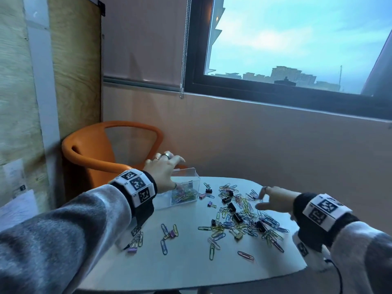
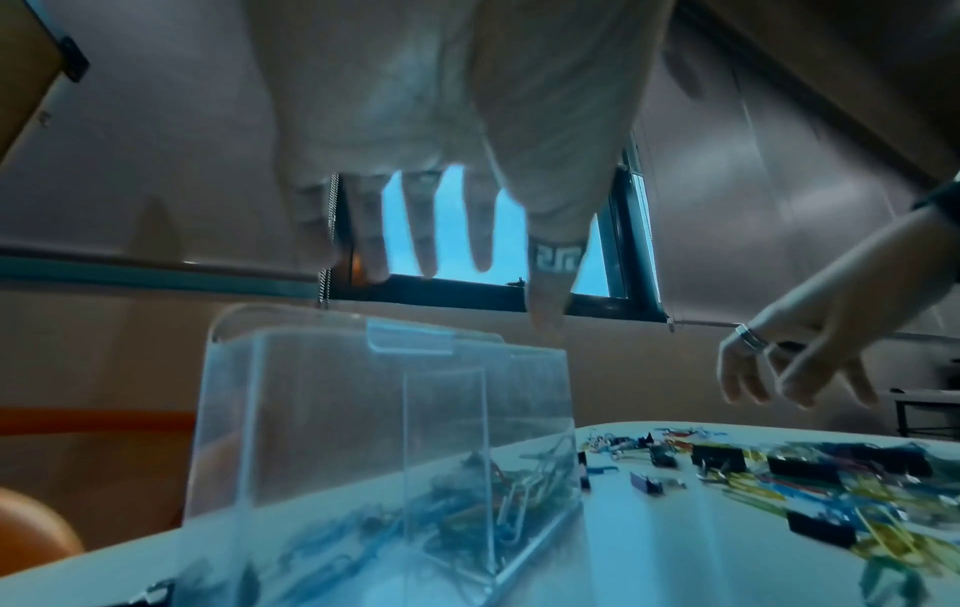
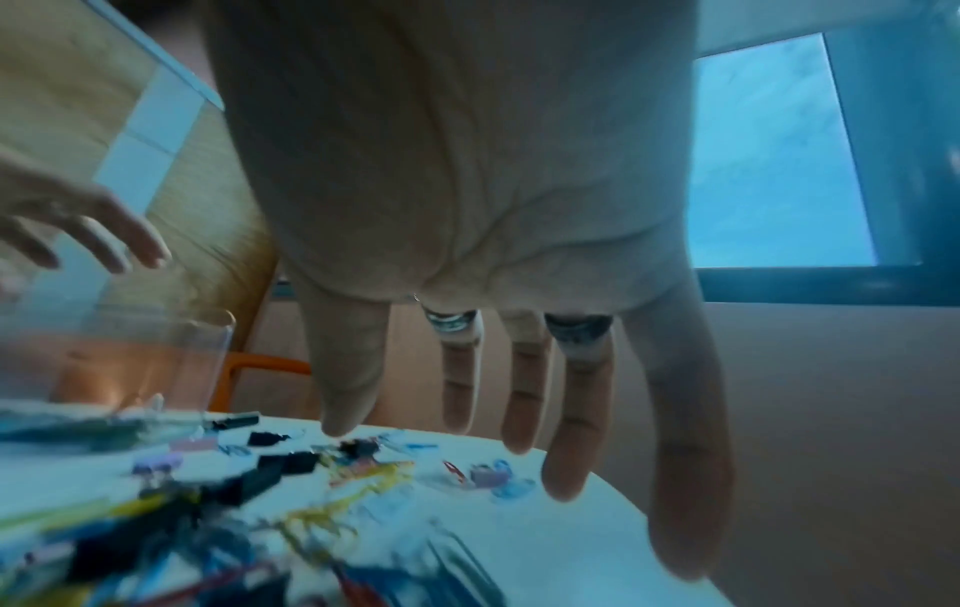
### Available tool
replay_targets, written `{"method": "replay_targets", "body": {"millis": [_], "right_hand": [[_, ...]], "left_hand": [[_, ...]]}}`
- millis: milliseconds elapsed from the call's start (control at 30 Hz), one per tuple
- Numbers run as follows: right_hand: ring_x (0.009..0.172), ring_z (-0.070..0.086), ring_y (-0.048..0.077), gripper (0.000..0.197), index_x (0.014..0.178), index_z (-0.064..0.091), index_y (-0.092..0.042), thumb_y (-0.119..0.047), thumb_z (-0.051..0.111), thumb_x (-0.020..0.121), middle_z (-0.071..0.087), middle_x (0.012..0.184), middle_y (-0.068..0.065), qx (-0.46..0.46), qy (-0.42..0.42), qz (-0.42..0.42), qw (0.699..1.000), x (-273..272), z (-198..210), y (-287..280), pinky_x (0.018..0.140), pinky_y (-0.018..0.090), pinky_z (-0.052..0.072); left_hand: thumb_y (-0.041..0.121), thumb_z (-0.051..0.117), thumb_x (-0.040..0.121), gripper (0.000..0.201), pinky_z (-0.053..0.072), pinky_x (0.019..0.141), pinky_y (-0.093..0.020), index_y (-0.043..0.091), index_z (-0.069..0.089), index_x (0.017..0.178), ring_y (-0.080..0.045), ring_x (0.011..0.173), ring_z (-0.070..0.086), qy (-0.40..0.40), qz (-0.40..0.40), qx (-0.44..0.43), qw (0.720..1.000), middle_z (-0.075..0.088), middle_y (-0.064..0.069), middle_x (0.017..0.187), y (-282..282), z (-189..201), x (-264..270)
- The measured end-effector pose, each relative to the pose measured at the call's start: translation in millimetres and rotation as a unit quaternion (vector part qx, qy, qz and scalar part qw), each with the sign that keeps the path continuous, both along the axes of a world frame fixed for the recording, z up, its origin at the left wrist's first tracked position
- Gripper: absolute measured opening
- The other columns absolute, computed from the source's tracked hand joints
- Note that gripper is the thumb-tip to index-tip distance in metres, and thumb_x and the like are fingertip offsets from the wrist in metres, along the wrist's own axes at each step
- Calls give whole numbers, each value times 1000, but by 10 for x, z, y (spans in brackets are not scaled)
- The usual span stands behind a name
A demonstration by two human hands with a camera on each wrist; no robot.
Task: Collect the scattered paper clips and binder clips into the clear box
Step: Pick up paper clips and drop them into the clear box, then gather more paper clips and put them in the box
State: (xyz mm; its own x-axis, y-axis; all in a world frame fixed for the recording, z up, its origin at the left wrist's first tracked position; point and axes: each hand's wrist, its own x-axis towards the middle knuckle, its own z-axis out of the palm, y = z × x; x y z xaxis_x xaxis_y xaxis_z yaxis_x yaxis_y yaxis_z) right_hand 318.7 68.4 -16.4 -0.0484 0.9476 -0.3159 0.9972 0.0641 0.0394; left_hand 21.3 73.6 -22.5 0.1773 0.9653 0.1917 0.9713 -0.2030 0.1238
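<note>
A clear box [image 1: 186, 188] stands at the table's far left with coloured paper clips [image 1: 182, 196] lying in its bottom. My left hand [image 1: 164, 168] hovers over the box [image 2: 384, 431], fingers [image 2: 431, 230] spread and empty. A big heap of coloured paper clips [image 1: 244, 211] and black binder clips [image 1: 236, 217] covers the table's middle right. My right hand [image 1: 273, 199] hovers just above the heap's far right side, fingers [image 3: 571, 431] straight and spread, holding nothing. More paper clips and a purple binder clip [image 1: 172, 232] lie near the front left.
The white round-cornered table [image 1: 191, 266] ends close at the front and right. An orange chair [image 1: 101, 158] stands behind the box at the left. A wall and a window [image 1: 297, 39] lie beyond. A pink paper clip [image 1: 245, 255] lies alone near the front.
</note>
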Motion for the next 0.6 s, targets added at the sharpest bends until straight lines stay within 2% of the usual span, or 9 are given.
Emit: {"method": "replay_targets", "body": {"millis": [33,67,133,233,333,400,467,533,600], "right_hand": [[101,57,19,52,130,44,-13,-47,47,92,54,127,8,-9,0,-15,1000,21,-24,-20,78,25,49],[86,56,14,53,129,44,-11,-49,44,93,58,113,3,-23,6,-33,999,23,-40,-52,63,20,50],[65,46,5,55,128,44,-8,-51,38,94,49,84,-5,-45,20,-64,997,19,-65,-128,39,12,43],[61,41,1,53,119,49,-6,-52,36,95,45,78,-6,-41,44,-65,996,-29,-143,-184,55,18,50],[64,55,9,56,110,52,-3,-54,40,92,53,77,-3,-78,92,-63,991,-137,-218,-142,46,17,48],[78,62,19,63,119,52,-3,-58,44,88,58,99,6,-108,119,-57,985,-248,-222,-125,55,22,54],[99,59,22,69,129,45,-14,-65,42,84,45,127,10,-79,71,-25,994,-312,-202,-37,77,34,55],[123,47,27,76,139,34,-23,-72,40,80,27,141,11,-33,31,-18,999,-332,-205,124,106,41,40],[134,37,31,83,146,23,-24,-73,35,81,17,148,13,-23,19,-33,999,-369,-191,281,114,41,29]], "left_hand": [[45,71,74,78,31,102,-42,33,30,139,-24,129,34,27,18,-36,999,34,1,142,-6,4,-20],[44,73,73,86,30,104,-44,32,24,143,-25,131,32,44,31,-74,996,30,-1,144,-2,-10,-33],[40,74,73,93,27,107,-47,29,16,146,-27,135,30,55,39,-131,989,28,-3,147,20,-56,-41],[29,72,78,84,35,106,-47,27,21,145,-28,131,37,34,37,-132,990,36,-7,142,75,-109,-70],[22,74,76,77,41,103,-44,28,31,140,-25,125,44,-15,23,-117,993,43,-6,136,84,-91,-122],[19,75,74,75,41,102,-45,28,35,138,-24,125,45,-47,12,-103,993,44,-4,134,67,-60,-143],[17,74,74,74,41,101,-45,28,37,137,-23,124,45,-72,7,-72,995,45,-4,133,64,-13,-180],[17,74,74,72,42,100,-42,26,39,137,-23,124,46,-106,2,-46,993,46,-5,131,53,40,-244],[17,73,75,70,43,100,-41,26,40,136,-24,122,47,-132,0,-17,991,48,-6,130,22,105,-328]]}}
